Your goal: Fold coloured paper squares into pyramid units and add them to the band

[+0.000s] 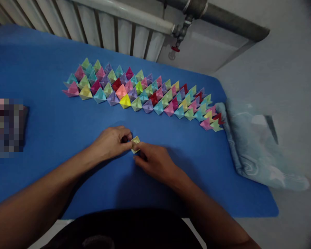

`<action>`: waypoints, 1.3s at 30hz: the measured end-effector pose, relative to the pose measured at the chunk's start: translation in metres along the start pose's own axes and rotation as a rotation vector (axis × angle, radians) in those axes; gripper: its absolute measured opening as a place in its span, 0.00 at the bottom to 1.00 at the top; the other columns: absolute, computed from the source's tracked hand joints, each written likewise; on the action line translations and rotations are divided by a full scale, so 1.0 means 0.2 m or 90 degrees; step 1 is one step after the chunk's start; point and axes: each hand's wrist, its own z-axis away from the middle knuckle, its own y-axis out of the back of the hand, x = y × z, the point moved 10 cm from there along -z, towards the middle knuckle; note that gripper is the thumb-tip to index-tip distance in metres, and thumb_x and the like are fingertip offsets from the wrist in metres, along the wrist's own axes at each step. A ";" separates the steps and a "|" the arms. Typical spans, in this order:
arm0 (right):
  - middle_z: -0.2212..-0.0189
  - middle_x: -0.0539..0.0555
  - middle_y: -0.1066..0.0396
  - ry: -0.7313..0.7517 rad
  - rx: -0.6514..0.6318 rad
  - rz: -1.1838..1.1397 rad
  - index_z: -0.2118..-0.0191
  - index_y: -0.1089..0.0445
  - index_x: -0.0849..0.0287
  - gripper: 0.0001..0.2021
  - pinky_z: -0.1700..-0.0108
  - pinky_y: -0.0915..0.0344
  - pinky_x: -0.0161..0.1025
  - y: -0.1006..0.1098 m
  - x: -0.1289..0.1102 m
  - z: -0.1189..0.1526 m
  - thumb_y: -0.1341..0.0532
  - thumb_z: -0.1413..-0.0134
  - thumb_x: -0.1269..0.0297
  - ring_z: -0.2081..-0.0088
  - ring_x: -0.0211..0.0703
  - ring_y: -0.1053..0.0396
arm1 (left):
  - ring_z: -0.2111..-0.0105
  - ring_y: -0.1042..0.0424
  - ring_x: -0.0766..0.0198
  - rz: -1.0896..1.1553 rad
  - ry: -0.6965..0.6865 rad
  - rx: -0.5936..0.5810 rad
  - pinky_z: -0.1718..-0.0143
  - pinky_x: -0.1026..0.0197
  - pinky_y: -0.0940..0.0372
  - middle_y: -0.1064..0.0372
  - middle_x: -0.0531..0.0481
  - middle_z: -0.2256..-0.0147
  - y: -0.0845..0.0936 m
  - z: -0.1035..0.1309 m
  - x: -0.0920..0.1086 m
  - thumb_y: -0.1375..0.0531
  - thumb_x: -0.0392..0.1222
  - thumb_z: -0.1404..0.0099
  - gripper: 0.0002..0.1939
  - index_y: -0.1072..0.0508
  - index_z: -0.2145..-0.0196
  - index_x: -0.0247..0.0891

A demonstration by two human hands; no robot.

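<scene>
A small pale yellow folded paper (135,141), roughly diamond-shaped, is between my two hands over the blue mat. My left hand (113,140) pinches its left corner between thumb and bent index finger. From the right, my right hand (155,159) has its fingers closed on the paper's lower right side, covering part of it. Beyond my hands stand rows of small origami paper boats (124,101) in pink, yellow, green, blue, purple and red, set close together in a long band that slants down to the right.
The blue mat (67,138) lies under everything. On the right rests a folded pale blue-green cloth (259,152) with white patterns. A blurred-out object (6,126) sits at the left edge. Behind the mat are a white radiator (124,38) and a pipe valve with a red handle (175,48).
</scene>
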 end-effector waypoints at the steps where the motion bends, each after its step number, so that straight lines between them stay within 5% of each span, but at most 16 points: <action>1: 0.75 0.45 0.30 -0.004 -0.001 -0.001 0.59 0.30 0.55 0.06 0.69 0.48 0.33 -0.01 0.00 0.00 0.40 0.43 0.69 0.74 0.34 0.37 | 0.74 0.35 0.67 -0.018 -0.002 -0.001 0.72 0.63 0.43 0.31 0.54 0.73 -0.01 0.00 0.00 0.39 0.45 0.42 0.07 0.28 0.72 0.39; 10: 0.64 0.54 0.22 -0.010 -0.011 0.161 0.56 0.28 0.56 0.10 0.69 0.50 0.36 -0.03 -0.05 -0.01 0.46 0.36 0.65 0.68 0.41 0.29 | 0.73 0.33 0.65 -0.099 0.032 -0.023 0.72 0.62 0.46 0.30 0.53 0.73 -0.03 0.00 0.01 0.39 0.39 0.41 0.04 0.27 0.73 0.39; 17: 0.68 0.55 0.22 -0.020 -0.043 0.197 0.60 0.27 0.58 0.10 0.71 0.53 0.37 -0.07 -0.03 -0.02 0.46 0.36 0.65 0.71 0.40 0.30 | 0.72 0.33 0.63 -0.120 0.055 -0.030 0.71 0.61 0.46 0.29 0.52 0.72 -0.03 0.00 0.01 0.40 0.39 0.41 0.04 0.27 0.72 0.39; 24: 0.79 0.43 0.32 -0.025 0.084 -0.076 0.55 0.27 0.55 0.09 0.72 0.47 0.31 0.15 -0.02 0.03 0.41 0.41 0.66 0.78 0.33 0.38 | 0.72 0.32 0.64 -0.040 0.042 -0.041 0.70 0.62 0.43 0.30 0.52 0.72 -0.02 0.00 0.01 0.41 0.47 0.41 0.09 0.27 0.69 0.39; 28: 0.76 0.47 0.31 -0.060 0.153 -0.040 0.65 0.28 0.59 0.06 0.68 0.44 0.32 0.24 0.07 0.03 0.43 0.43 0.71 0.74 0.34 0.37 | 0.75 0.34 0.64 -0.045 0.087 -0.042 0.72 0.61 0.44 0.30 0.52 0.74 0.01 0.02 -0.04 0.44 0.48 0.42 0.11 0.27 0.71 0.38; 32: 0.68 0.51 0.28 -0.060 0.072 0.029 0.64 0.27 0.59 0.07 0.62 0.43 0.35 0.16 0.10 -0.01 0.43 0.42 0.74 0.66 0.38 0.33 | 0.75 0.33 0.62 -0.100 0.119 -0.077 0.72 0.61 0.47 0.29 0.51 0.75 0.00 0.04 -0.04 0.45 0.48 0.40 0.13 0.26 0.71 0.39; 39: 0.69 0.51 0.31 -0.062 0.010 0.052 0.64 0.27 0.60 0.08 0.63 0.44 0.35 0.08 0.07 -0.03 0.44 0.39 0.71 0.67 0.37 0.35 | 0.72 0.30 0.61 -0.139 0.124 -0.080 0.71 0.61 0.45 0.25 0.50 0.71 -0.02 0.04 -0.01 0.43 0.46 0.40 0.10 0.24 0.69 0.40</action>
